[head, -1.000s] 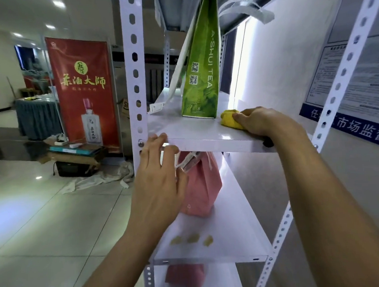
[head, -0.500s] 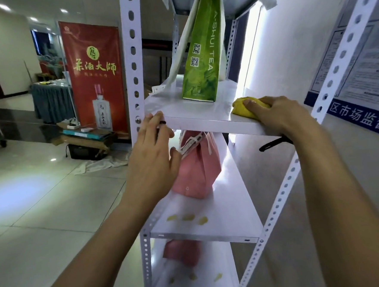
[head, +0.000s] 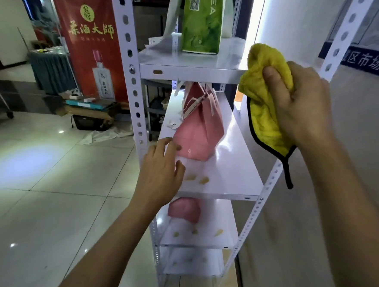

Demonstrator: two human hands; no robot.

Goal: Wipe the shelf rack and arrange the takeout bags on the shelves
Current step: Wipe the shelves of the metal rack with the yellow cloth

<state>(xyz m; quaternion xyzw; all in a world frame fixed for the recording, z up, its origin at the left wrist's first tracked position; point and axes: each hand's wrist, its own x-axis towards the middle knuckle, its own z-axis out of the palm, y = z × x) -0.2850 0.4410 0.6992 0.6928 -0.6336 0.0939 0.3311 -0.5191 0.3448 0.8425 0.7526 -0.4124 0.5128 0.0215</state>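
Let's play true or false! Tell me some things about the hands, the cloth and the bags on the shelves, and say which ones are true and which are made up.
1. The right hand holds a yellow cloth. True.
2. The cloth is lying flat on the top shelf. False: it is up in the air, beside the rack.
3. A green bag stands on the upper shelf. True.
4. The left hand is lifting the pink bag by its handles. False: the hand is low, by the bag's base on the middle shelf.
5. The middle shelf has yellowish spots near its front. True.
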